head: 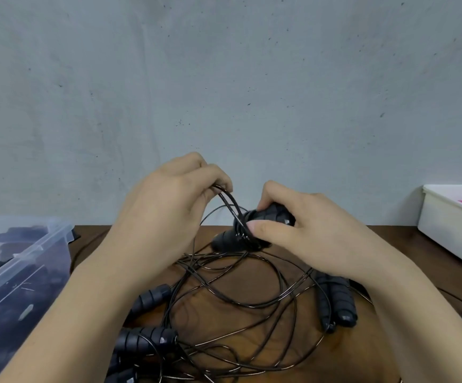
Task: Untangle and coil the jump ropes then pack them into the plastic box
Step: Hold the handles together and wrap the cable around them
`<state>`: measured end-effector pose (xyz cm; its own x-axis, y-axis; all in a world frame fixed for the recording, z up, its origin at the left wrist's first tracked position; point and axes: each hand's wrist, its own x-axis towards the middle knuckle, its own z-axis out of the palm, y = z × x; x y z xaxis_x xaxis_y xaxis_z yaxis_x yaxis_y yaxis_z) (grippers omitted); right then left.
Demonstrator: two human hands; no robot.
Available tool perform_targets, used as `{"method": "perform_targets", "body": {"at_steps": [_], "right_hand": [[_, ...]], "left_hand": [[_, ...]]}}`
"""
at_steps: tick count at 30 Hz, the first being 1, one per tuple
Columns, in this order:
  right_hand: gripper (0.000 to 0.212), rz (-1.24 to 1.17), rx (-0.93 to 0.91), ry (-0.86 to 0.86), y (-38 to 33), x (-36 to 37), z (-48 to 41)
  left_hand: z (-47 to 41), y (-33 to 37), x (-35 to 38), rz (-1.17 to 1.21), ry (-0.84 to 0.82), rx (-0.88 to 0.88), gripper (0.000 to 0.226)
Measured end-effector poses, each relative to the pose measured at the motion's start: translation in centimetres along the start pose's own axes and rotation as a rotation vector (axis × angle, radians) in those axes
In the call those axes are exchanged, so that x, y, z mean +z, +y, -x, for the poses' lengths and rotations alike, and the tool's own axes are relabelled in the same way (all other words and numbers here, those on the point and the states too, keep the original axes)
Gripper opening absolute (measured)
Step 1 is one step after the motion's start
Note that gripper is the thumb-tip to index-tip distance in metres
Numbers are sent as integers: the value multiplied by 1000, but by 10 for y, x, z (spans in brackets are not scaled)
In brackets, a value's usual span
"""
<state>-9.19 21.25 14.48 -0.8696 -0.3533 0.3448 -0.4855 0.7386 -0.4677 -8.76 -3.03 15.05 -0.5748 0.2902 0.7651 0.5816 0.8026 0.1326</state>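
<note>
Clear plastic box [31, 261] at the left edge of the surface [406, 241]. Left grip [166, 214] pinches raised black cord loops [230, 199] above the tangled jump ropes [152, 297]. Just beside it, right grip [307, 239] clasps cord-wound black handles [274, 217]. White tray [450, 225] at far right.

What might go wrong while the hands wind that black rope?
Pulling may tighten knots: the thin black cord loops pinched by the left hand run down into the loose cord tangle on the brown wooden table. The wraps round the black ribbed handles in the right hand might slip off and uncoil.
</note>
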Motion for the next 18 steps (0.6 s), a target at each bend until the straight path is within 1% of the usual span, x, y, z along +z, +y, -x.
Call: {"method": "perform_targets", "body": {"at_steps": [2,4,5,8,9,11,12,13,14,15,16,17,18], "right_hand": [[32,-170,-3,-143,-5,-4,4],[27,-325,-41,-217,-9,-7,8],[27,-389,-64,-240,-11,-7,8],[31,-490,-138,-314,-17,-4,9],[30,-535,-159,-324,-18,-3,9],[30,-662,-185,-335,-19,-2,10],[31,-744,-194,-331,-19,-2,10],[34,-838,-202,-319,-19,-3,10],[39,-932,-213,-300,-19,-3,10],[43,-1031,-221,-277,-19,-5,9],[44,-1117,-232,-244,-20,-6,9],[42,-1186,-232,-198,-21,-8,8],[41,-1224,-224,-135,-23,-9,8]], "left_hand": [[-2,-6,3,-56,68,-30,21],[-4,-13,7,-109,108,-82,17],[-4,-16,10,-113,101,-100,17],[-3,-9,19,-93,16,-103,39],[-2,-9,23,-90,-11,-94,43],[-5,-7,25,-77,-36,-88,40],[-6,-5,25,-59,-75,-94,35],[-7,-5,26,-38,-133,-142,27],[-8,-1,28,11,-210,-226,16],[-5,5,33,192,-215,-403,7],[1,11,34,297,-177,-494,17],[9,22,34,316,-150,-553,27],[11,29,36,395,-105,-572,30]]}}
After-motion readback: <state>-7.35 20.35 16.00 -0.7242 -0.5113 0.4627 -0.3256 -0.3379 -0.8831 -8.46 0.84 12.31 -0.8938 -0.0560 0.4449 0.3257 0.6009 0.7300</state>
